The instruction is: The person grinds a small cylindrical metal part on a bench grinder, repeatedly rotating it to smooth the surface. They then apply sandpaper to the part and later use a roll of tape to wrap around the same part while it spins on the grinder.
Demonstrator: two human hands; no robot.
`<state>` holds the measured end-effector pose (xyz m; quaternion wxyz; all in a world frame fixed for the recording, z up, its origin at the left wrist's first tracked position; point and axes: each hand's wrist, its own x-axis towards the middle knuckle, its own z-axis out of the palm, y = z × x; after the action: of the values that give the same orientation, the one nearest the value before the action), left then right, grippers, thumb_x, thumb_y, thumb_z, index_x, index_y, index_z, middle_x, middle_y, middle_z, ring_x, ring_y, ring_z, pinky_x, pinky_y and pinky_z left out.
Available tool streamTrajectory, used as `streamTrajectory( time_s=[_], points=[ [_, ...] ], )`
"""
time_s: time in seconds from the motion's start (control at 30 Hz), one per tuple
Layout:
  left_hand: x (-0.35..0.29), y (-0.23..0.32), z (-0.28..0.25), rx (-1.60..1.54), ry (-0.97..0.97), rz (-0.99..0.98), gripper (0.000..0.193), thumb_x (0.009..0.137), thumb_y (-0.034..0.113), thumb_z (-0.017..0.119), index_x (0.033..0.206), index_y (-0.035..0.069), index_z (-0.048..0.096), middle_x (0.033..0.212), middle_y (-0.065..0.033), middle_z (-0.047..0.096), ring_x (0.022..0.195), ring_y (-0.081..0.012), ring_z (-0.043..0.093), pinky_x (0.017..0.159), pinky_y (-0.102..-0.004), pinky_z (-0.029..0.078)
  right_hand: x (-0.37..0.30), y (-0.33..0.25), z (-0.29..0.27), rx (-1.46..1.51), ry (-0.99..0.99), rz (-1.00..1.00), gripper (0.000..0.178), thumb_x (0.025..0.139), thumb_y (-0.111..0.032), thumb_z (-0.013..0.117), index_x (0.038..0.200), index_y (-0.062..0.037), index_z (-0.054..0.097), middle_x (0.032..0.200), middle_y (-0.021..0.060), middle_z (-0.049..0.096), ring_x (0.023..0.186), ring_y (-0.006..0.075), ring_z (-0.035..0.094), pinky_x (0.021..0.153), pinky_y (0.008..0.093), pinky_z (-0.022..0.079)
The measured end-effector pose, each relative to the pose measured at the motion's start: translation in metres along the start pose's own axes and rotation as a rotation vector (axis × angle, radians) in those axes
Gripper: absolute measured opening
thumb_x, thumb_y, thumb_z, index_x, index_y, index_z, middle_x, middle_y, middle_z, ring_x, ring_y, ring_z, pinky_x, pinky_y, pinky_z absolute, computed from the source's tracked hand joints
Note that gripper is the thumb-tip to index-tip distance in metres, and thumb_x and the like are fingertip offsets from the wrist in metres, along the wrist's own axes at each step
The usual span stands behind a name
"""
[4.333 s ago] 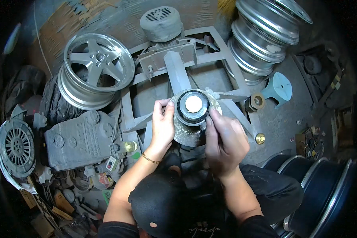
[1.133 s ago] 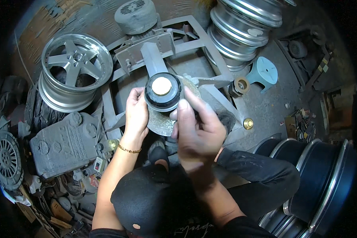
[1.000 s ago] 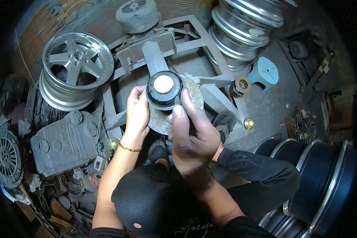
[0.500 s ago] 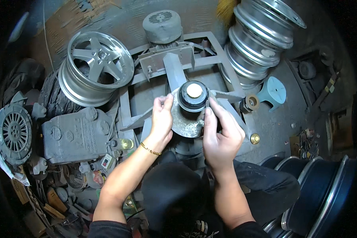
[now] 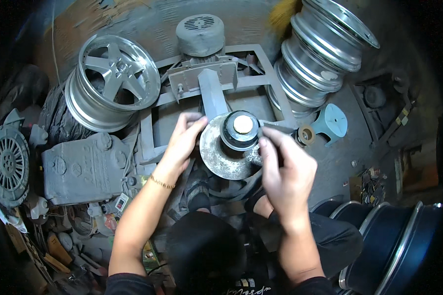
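Note:
A round, worn metal disc (image 5: 220, 161) sits in front of me, with a black cylindrical hub (image 5: 235, 139) standing on it. A pale, gold-toned round cap (image 5: 243, 124) tops the hub. My left hand (image 5: 181, 140) is beside the disc's left edge, fingers loosely extended, one fingertip by the upper-left rim. It holds nothing that I can see. On the other side, my right hand (image 5: 291, 169) has thumb and forefinger close together against the hub's right side. Whatever lies between those fingertips is too small to make out.
A grey steel frame with a motor (image 5: 200, 35) stands beyond the disc. A five-spoke wheel rim (image 5: 120, 73) is left, stacked rims (image 5: 317, 59) right. A pale blue stool (image 5: 332, 120), a grey engine cover (image 5: 86, 167), a clutch-like part (image 5: 7, 160) and dark rims (image 5: 389, 241) lie around.
My left hand has eased left, away from the disc, baring more of its face. My right hand has shifted slightly right and down. The whole view has moved a little.

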<state>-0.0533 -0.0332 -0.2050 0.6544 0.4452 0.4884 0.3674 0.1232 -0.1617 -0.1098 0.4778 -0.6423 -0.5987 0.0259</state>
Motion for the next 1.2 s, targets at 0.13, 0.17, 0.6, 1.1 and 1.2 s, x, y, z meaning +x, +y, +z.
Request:
streamTrajectory(
  time_s=[0.13,0.17,0.6,1.1,1.2],
  points=[
    [0.035,-0.007,0.019,0.193,-0.167,0.104,0.041,0.098,0.027,0.069,0.123,-0.002,0.055,0.109,-0.0160,0.067,0.104,-0.0171,0.062,0.089,-0.0322,0.050,0.025,0.009,-0.017,-0.117,-0.182,-0.154,0.022,0.084,-0.002,0.071,0.105,-0.0041,0.071,0.087,0.0146,0.068,0.079,0.0330,0.068,0.073,0.0391,0.055],
    [0.039,-0.012,0.017,0.146,-0.195,0.084,0.039,0.098,0.027,0.069,0.120,-0.002,0.056,0.108,-0.0154,0.068,0.102,-0.0171,0.063,0.087,-0.0321,0.051,0.030,0.007,-0.023,-0.179,-0.232,-0.175,0.023,0.083,-0.003,0.071,0.106,-0.0048,0.071,0.085,0.0137,0.066,0.078,0.0327,0.067,0.072,0.0391,0.054],
    [0.024,-0.020,0.024,-0.229,-0.092,0.019,0.029,0.095,0.018,0.074,0.108,-0.002,0.058,0.098,-0.0151,0.070,0.088,-0.0170,0.067,0.077,-0.0299,0.053,0.019,-0.006,-0.025,-0.437,-0.243,-0.329,0.033,0.076,-0.008,0.071,0.109,-0.0049,0.068,0.083,0.0096,0.058,0.078,0.0282,0.063,0.069,0.0391,0.052],
    [0.000,-0.045,0.031,-0.169,0.154,0.116,0.029,0.100,0.024,0.068,0.112,0.002,0.053,0.099,-0.0089,0.060,0.091,-0.0138,0.055,0.080,-0.0286,0.046,0.018,-0.011,-0.025,-0.482,-0.266,-0.323,0.032,0.078,-0.009,0.073,0.110,-0.0070,0.069,0.083,0.0075,0.061,0.075,0.0266,0.064,0.067,0.0371,0.052],
    [-0.003,-0.053,0.034,-0.186,0.172,0.169,0.030,0.101,0.025,0.066,0.114,0.003,0.051,0.098,-0.0080,0.058,0.089,-0.0131,0.054,0.079,-0.0276,0.046,0.023,-0.003,-0.025,-0.446,-0.243,-0.339,0.034,0.077,-0.009,0.073,0.111,-0.0067,0.069,0.085,0.0069,0.062,0.074,0.0258,0.063,0.066,0.0363,0.052]
  ],
)
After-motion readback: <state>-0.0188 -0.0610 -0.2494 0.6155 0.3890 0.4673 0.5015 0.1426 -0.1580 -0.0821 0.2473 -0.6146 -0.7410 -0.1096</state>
